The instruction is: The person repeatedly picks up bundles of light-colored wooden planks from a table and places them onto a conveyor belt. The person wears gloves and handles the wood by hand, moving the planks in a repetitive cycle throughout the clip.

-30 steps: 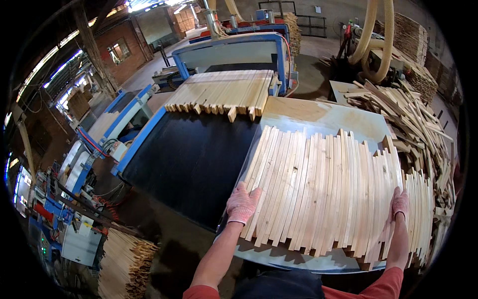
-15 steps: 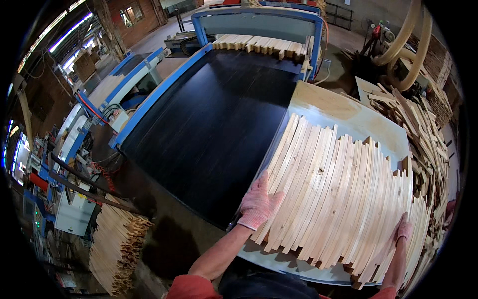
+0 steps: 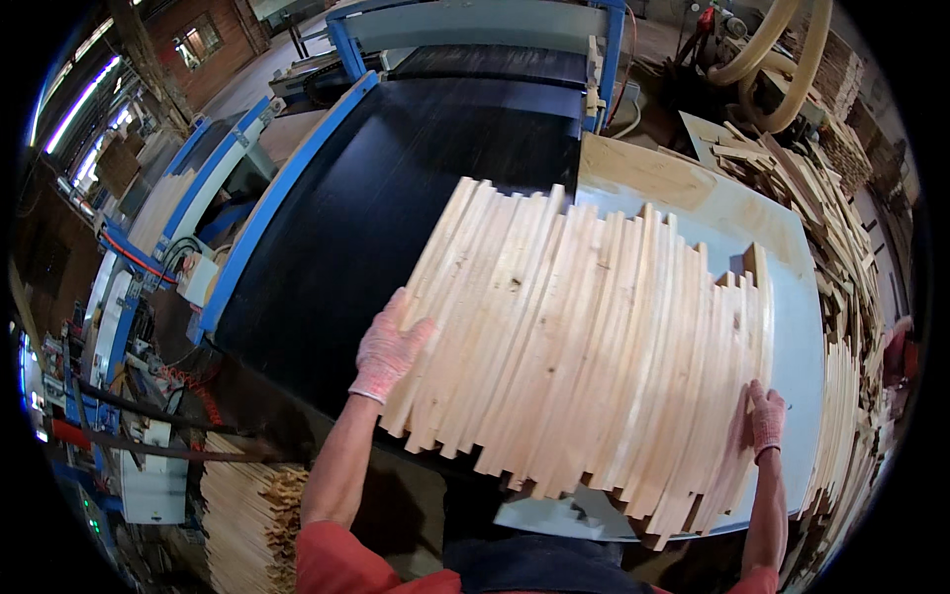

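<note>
A wide row of pale wooden strips (image 3: 574,346), laid side by side with uneven ends, spans from the black conveyor belt (image 3: 327,267) to the light grey side table (image 3: 795,327). My left hand (image 3: 389,346), in a pinkish knit glove, grips the row's left edge over the belt, its thumb lying on top. At the right edge, my right hand (image 3: 767,418), gloved alike, presses against the outermost strips with its fingers bent. The row is squeezed between both hands. The undersides of the strips are hidden.
A blue-framed machine (image 3: 475,32) crosses the belt's far end. Scrap wood (image 3: 792,213) is heaped beyond the table on the right, near thick hoses (image 3: 762,69). Stacked strips (image 3: 233,520) stand at the lower left, close to a control cabinet (image 3: 153,475).
Both hands and the row of strips have moved left, so its left part now lies over the belt. The strips at the belt's far end have gone out of sight into the machine.
</note>
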